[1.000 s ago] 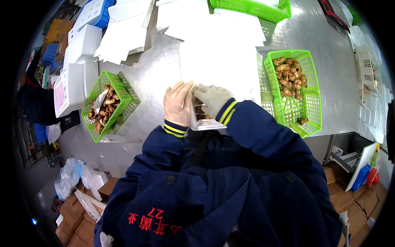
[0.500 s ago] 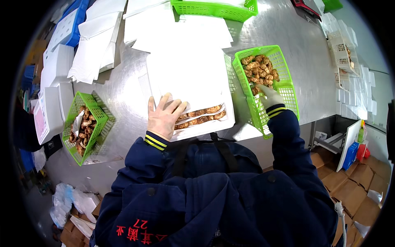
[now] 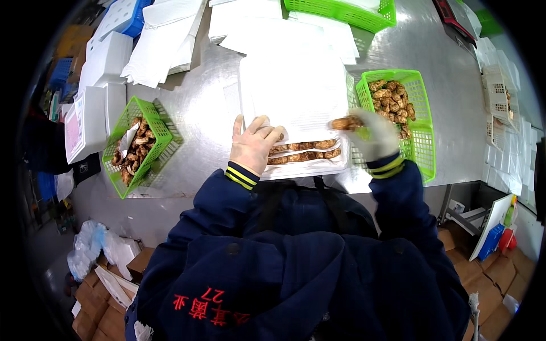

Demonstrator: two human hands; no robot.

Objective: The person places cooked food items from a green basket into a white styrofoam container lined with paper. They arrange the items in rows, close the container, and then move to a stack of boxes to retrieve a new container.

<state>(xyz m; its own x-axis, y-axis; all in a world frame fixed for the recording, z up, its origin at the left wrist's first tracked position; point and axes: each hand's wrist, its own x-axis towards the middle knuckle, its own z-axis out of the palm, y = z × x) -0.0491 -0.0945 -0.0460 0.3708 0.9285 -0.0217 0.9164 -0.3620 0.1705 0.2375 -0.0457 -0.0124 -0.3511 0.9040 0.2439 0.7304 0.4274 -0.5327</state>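
Observation:
My gloved left hand (image 3: 251, 146) lies open at the left front of a white foam box (image 3: 343, 166), its fingers spread over the white paper (image 3: 290, 99). A brown mushroom tip (image 3: 281, 137) shows beside those fingers. Rows of mushrooms (image 3: 305, 156) lie along the box's near side, with white paper strips between them. Over the box's right edge, my gloved right hand (image 3: 380, 135) grips a single brown mushroom (image 3: 345, 123), which points left; motion blurs this hand. Just right of it stands a green basket (image 3: 422, 145) with a pile of mushrooms (image 3: 392, 99).
Another green basket (image 3: 161, 126) of mushrooms sits at the left, next to white foam boxes (image 3: 85, 125). Stacks of white sheets (image 3: 165, 42) and a further green basket (image 3: 347, 14) line the back of the metal table (image 3: 199, 108). Cardboard (image 3: 478, 290) covers the floor at right.
My right hand has come out of the right basket and moved left to the box with a mushroom. My left hand stays on the paper. The whole view has shifted.

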